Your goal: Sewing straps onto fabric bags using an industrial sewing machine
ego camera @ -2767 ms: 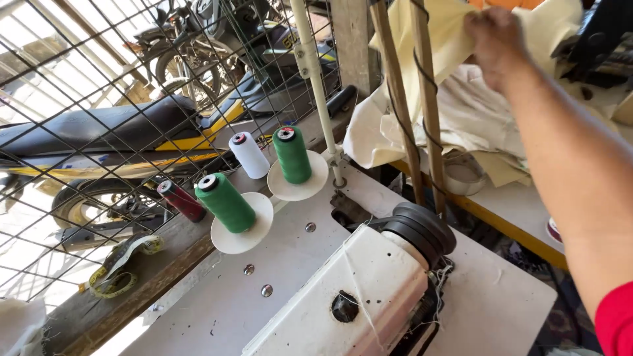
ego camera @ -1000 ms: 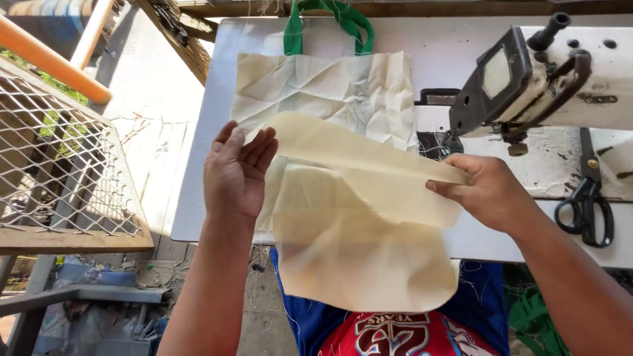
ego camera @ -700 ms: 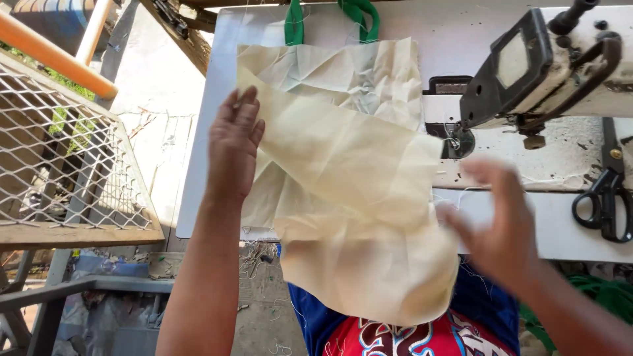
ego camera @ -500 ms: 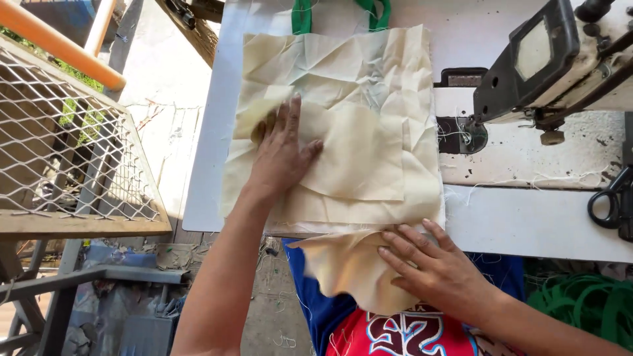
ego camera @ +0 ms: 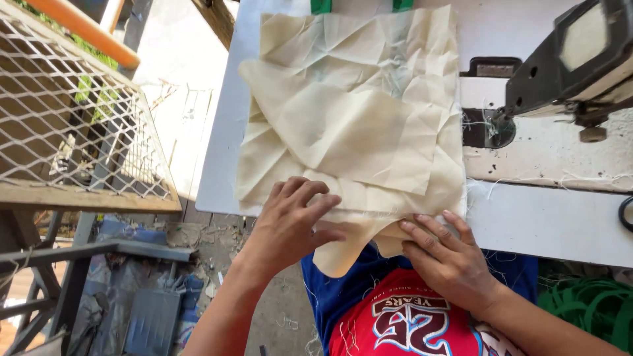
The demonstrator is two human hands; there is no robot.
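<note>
The cream cloth [ego camera: 356,132] lies spread and creased on the white surface [ego camera: 554,221], its near edge hanging off toward the person. Just above the cloth, two green strap ends [ego camera: 321,6] are cut off by the frame. The left hand [ego camera: 290,227] presses flat on the cloth's near edge, fingers spread; the right hand [ego camera: 448,257] lies beside it, fingertips on the same edge, neither gripping. Right of the cloth stands the sewing machine [ego camera: 573,66], partly out of view. Half a second ago the left hand rested farther up the cloth; it now sits at the edge.
</note>
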